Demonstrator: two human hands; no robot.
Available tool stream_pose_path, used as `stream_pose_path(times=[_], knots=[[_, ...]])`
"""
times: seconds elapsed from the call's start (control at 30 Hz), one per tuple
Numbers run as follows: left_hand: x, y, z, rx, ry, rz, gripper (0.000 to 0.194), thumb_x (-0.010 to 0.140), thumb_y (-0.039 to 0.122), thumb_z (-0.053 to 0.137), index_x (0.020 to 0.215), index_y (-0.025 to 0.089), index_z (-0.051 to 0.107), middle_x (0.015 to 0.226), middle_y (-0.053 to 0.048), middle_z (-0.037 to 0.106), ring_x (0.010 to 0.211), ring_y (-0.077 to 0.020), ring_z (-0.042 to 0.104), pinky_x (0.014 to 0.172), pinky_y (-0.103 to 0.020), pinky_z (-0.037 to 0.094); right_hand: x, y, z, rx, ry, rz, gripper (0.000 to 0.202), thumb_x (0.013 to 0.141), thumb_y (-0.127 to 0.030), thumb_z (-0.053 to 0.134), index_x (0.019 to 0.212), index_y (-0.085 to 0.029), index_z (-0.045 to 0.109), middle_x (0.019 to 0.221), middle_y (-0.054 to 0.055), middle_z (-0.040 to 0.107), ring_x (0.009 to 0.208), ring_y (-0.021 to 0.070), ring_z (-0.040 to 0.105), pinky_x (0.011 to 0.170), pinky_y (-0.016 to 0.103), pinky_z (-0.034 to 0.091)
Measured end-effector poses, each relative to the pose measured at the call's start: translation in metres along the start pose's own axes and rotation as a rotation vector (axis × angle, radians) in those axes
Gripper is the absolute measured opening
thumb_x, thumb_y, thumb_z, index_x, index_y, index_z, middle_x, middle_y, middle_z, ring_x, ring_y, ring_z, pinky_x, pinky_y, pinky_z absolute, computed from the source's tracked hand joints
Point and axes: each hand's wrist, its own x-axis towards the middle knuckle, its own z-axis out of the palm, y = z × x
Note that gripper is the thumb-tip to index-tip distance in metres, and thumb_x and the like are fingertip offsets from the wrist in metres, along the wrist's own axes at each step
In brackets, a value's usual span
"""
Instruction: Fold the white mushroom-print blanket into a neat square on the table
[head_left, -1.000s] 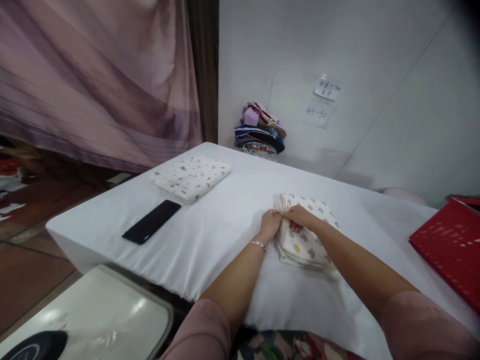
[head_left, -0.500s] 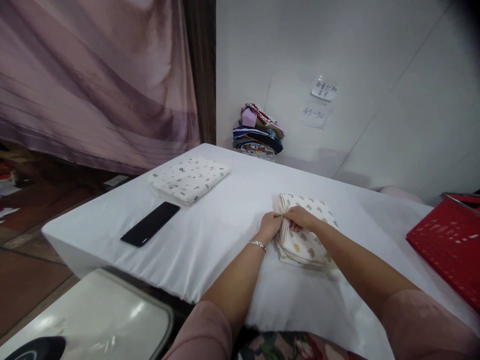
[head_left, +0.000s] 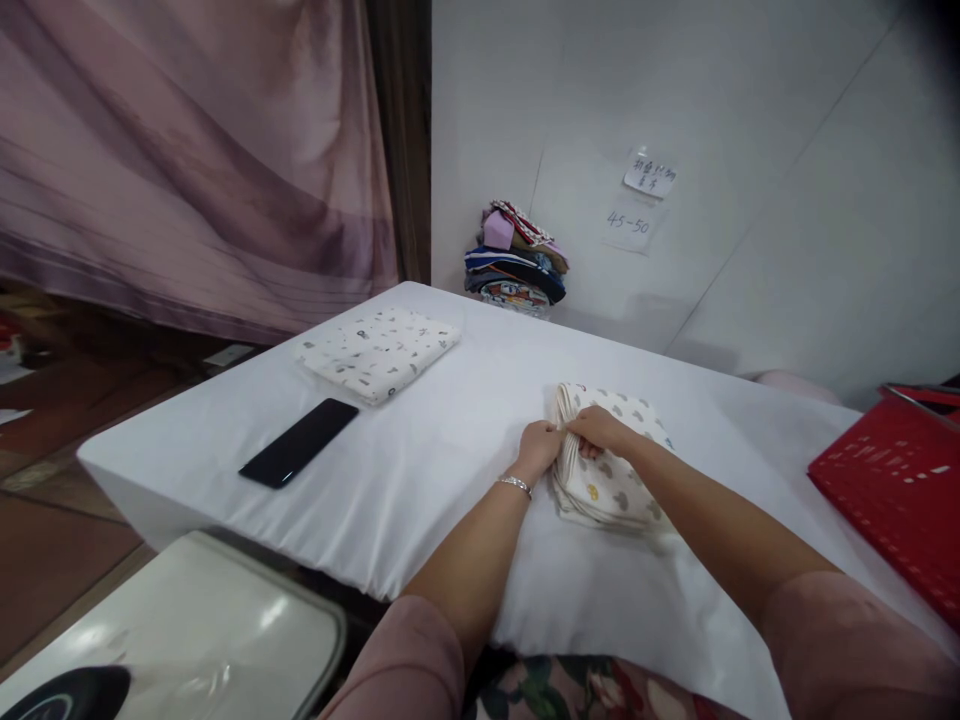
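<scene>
A folded cream cloth [head_left: 626,490] printed with grey shapes and a small yellow figure lies on the white-covered table [head_left: 450,450] in front of me. Its layered edge faces left. My left hand [head_left: 538,447], with a silver bracelet at the wrist, pinches that edge from the left side. On top of the cloth, my right hand [head_left: 596,430] grips the same edge, its fingers curled and partly hidden. The two hands nearly touch at the fingertips.
A second folded patterned cloth [head_left: 382,350] and a black phone [head_left: 300,443] lie on the left of the table. At the right edge stands a red basket [head_left: 892,490]. Stacked folded fabrics [head_left: 517,260] rise behind the far edge, against the wall. A white lidded object [head_left: 202,620] sits at lower left.
Both hands stay on the cloth's left edge with almost the same hold. The view has shifted very slightly.
</scene>
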Motion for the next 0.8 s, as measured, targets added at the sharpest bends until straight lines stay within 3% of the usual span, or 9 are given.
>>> stream_pose_path(times=[0.13,0.33,0.57,0.7,0.8], knots=[[-0.008,0.006,-0.001,0.012,0.032,0.042,0.011,0.07,0.019,0.052,0.065,0.016,0.062,0.068,-0.003,0.063,0.065,-0.0129,0.054,0.059,-0.022,0.037,0.0,-0.008,0.0,-0.093,-0.011,0.003,0.026,0.077,-0.023,0.052,0.052,-0.016,0.053,0.037,0.007,0.054,0.032,0.0158,0.051,0.034,0.024,0.043],[-0.014,0.009,-0.002,0.035,0.037,0.109,0.018,0.074,0.023,0.048,0.067,0.016,0.063,0.073,-0.005,0.066,0.068,-0.0144,0.056,0.061,-0.023,0.038,0.0,-0.01,0.002,-0.048,-0.026,0.042,0.023,0.079,-0.024,0.052,0.058,-0.016,0.053,0.04,0.007,0.056,0.037,0.0181,0.055,0.039,0.026,0.046],[-0.014,0.008,-0.004,0.04,-0.006,0.128,0.029,0.076,0.044,0.055,0.073,0.017,0.063,0.075,-0.003,0.067,0.067,-0.0143,0.056,0.06,-0.024,0.037,-0.009,0.009,-0.002,0.347,-0.093,0.001,0.019,0.085,-0.023,0.044,0.069,-0.015,0.051,0.052,0.003,0.059,0.045,0.0116,0.057,0.042,0.019,0.046],[-0.019,0.01,-0.004,0.103,-0.024,0.136,0.034,0.072,0.05,0.059,0.078,0.017,0.063,0.077,-0.002,0.066,0.067,-0.0145,0.056,0.058,-0.023,0.036,-0.011,0.019,-0.002,0.445,-0.112,-0.037,0.009,0.077,-0.013,0.044,0.073,-0.015,0.052,0.056,0.0,0.058,0.043,0.0085,0.054,0.04,0.017,0.042],[-0.022,0.012,-0.003,0.139,-0.036,0.115,0.031,0.07,0.047,0.062,0.083,0.018,0.063,0.081,-0.003,0.067,0.07,-0.0155,0.058,0.058,-0.023,0.037,-0.013,0.023,-0.005,0.437,-0.151,-0.077,0.016,0.071,-0.008,0.044,0.078,-0.014,0.057,0.054,-0.002,0.057,0.041,0.0077,0.053,0.038,0.016,0.041]])
